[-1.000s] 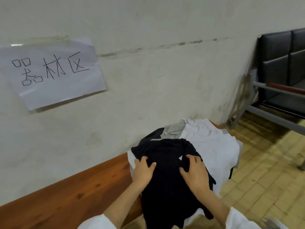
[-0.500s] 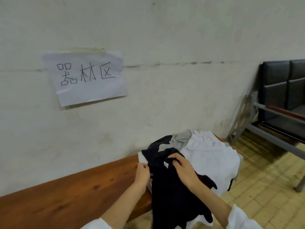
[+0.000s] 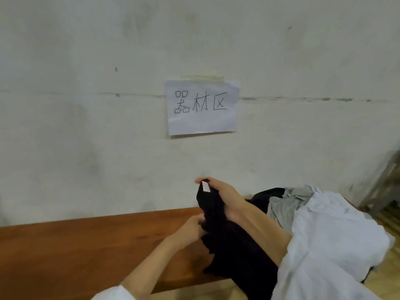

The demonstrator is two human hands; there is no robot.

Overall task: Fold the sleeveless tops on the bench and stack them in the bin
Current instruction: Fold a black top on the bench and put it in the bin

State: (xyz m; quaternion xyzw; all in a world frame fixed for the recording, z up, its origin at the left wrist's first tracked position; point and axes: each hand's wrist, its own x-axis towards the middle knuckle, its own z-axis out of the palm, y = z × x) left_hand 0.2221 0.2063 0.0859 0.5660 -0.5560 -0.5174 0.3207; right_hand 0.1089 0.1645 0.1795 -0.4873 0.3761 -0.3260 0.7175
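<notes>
**Head view.** The right hand (image 3: 218,194) pinches the upper edge of a black fabric sleeveless top (image 3: 236,247) between the thumb and curled fingers (image 3: 200,180), holding it above the reddish-brown wooden tabletop (image 3: 75,245). A small white rectangular label (image 3: 205,187) sewn into the top shows just below those fingers; any print on it is too small to read.

The left hand (image 3: 189,229), lower than the right-hand fingers and a little to their left, grips the side edge of the same top with its fingers curled into the cloth. Blur hides the finer detail of this hold. The black top hangs from both hands and falls past the near edge of the tabletop.

To the right of the fingers, a heap of garments lies on the tabletop:
- a crumpled grey cloth garment (image 3: 285,204) on the wall side;
- a loose white cloth garment (image 3: 337,239) nearer the camera, overlapping the right side of the black top.

Above the fingers, a white paper sheet (image 3: 202,124) fixed to the off-white plaster wall (image 3: 86,105) bears three handwritten black characters, "器材区". A white sleeve (image 3: 112,294) covers the left arm at the lower edge of the view.
</notes>
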